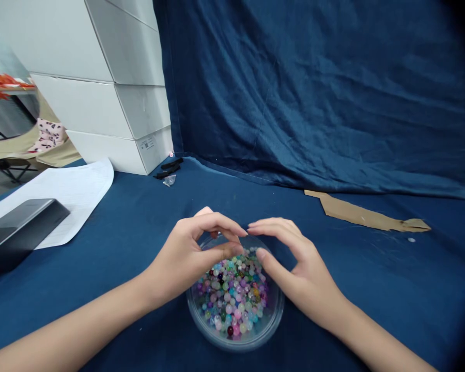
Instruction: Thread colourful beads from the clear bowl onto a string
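Head view: left hand point(184, 261) and right hand point(300, 274) arch loosely, empty, over a clear bowl point(278, 315) of multicoloured beads point(232, 297), on blue cloth point(352, 268); fingertips' contact unclear. Stacked white boxes point(101, 103) carry a label point(147, 143), too small to read.

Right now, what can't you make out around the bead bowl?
Far rim of the clear bowl: head view, hidden by the left hand and right hand.
Beads under the fingers: head view, covered, so any pinched bead is unclear.
Small clear packet by the white boxes: head view, too small to identify.
Dark box: head view, cut off by the left edge.
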A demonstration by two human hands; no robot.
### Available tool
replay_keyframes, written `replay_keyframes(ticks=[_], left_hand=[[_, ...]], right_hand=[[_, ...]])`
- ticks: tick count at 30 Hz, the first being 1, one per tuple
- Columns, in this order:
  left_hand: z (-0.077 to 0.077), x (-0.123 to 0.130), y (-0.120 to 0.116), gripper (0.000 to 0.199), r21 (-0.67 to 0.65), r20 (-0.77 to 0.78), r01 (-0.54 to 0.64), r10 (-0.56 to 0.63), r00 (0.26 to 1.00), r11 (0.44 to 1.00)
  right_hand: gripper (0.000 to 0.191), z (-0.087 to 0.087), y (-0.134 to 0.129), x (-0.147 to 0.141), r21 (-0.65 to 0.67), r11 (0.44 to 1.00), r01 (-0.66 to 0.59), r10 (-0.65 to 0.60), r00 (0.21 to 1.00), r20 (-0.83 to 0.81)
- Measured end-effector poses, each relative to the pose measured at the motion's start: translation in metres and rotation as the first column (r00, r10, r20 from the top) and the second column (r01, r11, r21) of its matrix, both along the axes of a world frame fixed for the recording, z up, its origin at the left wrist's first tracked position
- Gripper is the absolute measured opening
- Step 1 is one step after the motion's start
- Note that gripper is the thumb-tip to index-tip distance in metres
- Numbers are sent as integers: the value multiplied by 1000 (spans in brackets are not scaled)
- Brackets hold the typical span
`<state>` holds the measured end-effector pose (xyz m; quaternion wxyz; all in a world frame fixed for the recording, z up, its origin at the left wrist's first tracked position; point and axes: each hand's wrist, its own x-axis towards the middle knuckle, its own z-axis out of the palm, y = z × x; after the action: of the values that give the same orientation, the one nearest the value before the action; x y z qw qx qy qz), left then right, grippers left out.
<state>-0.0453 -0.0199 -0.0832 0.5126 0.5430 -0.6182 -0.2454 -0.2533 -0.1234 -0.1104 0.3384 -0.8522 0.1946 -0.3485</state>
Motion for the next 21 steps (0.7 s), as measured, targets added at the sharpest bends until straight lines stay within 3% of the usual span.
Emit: replay_keyframes(ticks=[3, 8, 11, 14, 17, 21], left_hand=[[-1, -1, 0, 14, -18, -15, 28, -28, 1000, 999], [2, -3, 2, 15, -69, 25, 50, -48, 999, 996], [2, -2, 3, 15, -96, 176, 10, 7, 984, 995], [2, 0, 2, 13, -123, 416, -20, 70, 907, 992], [4, 2, 1, 13, 16, 575, -56, 36, 818, 998], [9, 1, -1, 14, 281, 615, -71, -122, 779, 957]], right_hand=[[27, 1, 6, -1, -1, 995, -98, 98, 995, -26], [6, 4, 7, -1, -8, 994, -110, 110, 994, 25], [9, 6, 5, 0, -32, 998, -47, 48, 998, 35], [10, 5, 4, 1, -5, 1000, 6, -5, 999, 53], [12, 1, 4, 3, 42, 999, 32, -34, 998, 57], [16, -5, 6, 6, 83, 995, 57, -61, 997, 47]])
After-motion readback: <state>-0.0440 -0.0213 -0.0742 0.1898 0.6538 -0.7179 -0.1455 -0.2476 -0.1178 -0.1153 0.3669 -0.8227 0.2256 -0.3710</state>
